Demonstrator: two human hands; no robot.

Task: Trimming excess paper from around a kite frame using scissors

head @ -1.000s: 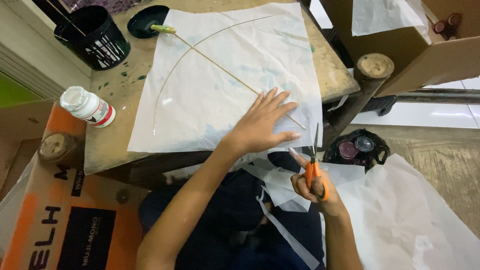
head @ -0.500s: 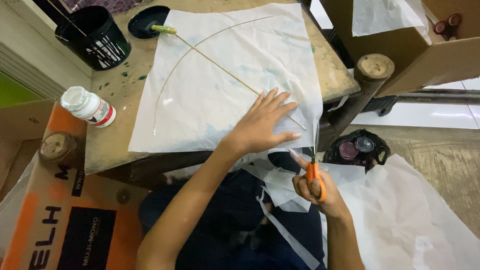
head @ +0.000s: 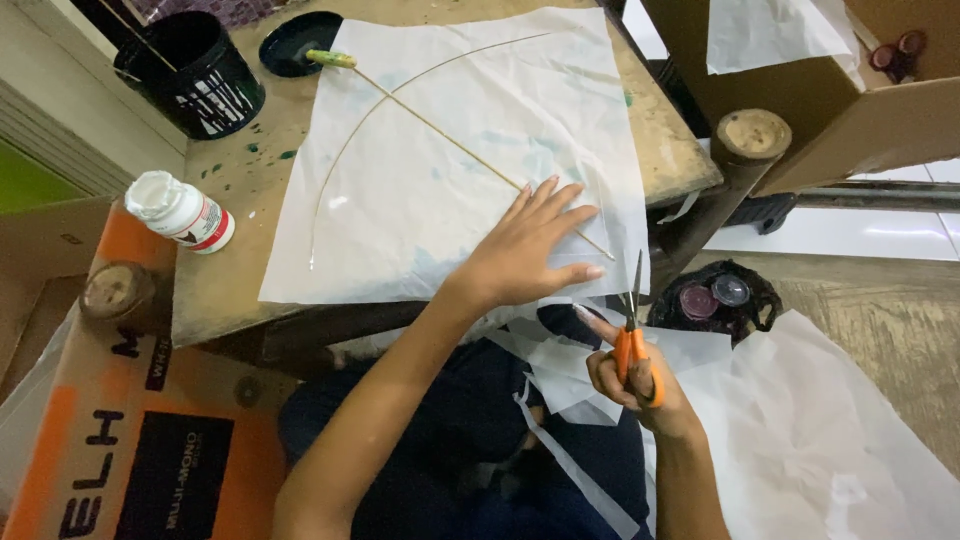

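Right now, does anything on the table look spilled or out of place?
Yes. Green paint spots stain the wooden table near the black bucket, whose side has white drips. The white bottle lies on its side near the table's edge.

Black bucket (head: 190, 70), upper left: top cut off by the frame edge. Cardboard box (head: 800, 110), upper right: cropped at top and right. Straight stick (head: 440, 135): a stretch hidden under the left hand (head: 525, 250). Scissors (head: 635, 335): orange handles partly covered by right-hand fingers (head: 610, 370).
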